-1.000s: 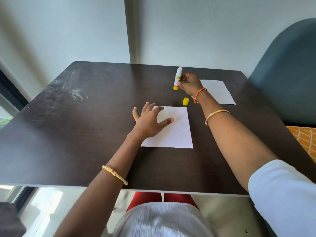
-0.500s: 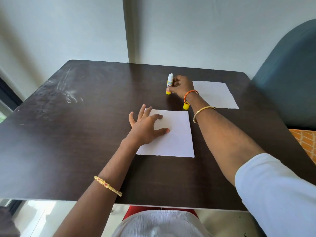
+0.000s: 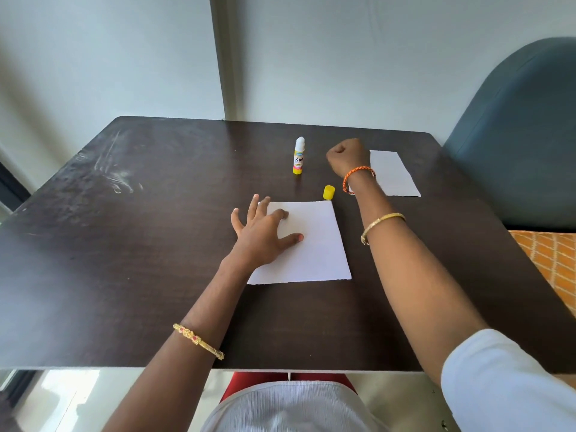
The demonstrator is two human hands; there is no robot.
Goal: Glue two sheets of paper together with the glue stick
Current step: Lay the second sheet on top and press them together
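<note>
Head view. Two sheets: near sheet (image 3: 311,244) flat mid-table, far sheet (image 3: 392,176) at right rear, partly hidden by the right wrist. One glue stick (image 3: 299,155) upright, uncapped, free-standing behind the near sheet. One cap (image 3: 329,192) just off that sheet's far right corner. Left hand (image 3: 261,235) splayed flat on near sheet. Right hand (image 3: 347,155) fisted, empty, beside the stick, not touching. Table (image 3: 124,244) dark; blue chair (image 3: 523,135) right.

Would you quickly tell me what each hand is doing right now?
Left hand: open, fingers spread, pressing flat on the near paper sheet.
Right hand: closed in a loose fist, holding nothing visible; glue stick stands apart.
</note>
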